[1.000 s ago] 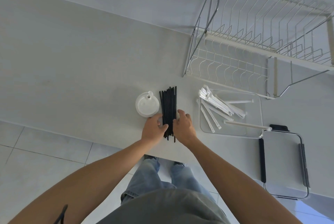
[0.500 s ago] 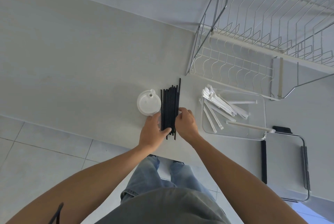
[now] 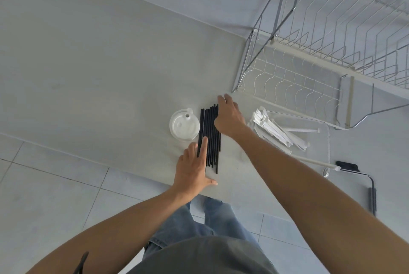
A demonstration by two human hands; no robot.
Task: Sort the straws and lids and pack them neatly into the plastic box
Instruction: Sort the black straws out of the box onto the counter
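Note:
A row of several black straws (image 3: 211,138) lies flat on the grey counter, running away from me. My left hand (image 3: 193,169) lies flat at the near left of the row, fingers straight on the straws and thumb spread along their near ends. My right hand (image 3: 229,116) rests with straight fingers at the far right end of the row. A stack of white lids (image 3: 184,124) stands just left of the straws. The clear plastic box (image 3: 325,141) to the right holds several white wrapped straws (image 3: 278,132).
A wire dish rack (image 3: 321,56) stands at the back right, right behind the box. A metal frame with black grips (image 3: 371,194) lies near the counter's front edge on the right. The counter edge runs just under my left hand, with tiled floor below.
Both hands let go of the bunch's near end and flattened out. My right hand slid up to the far end; my left moved to the near end. The straws now lie spread in a row.

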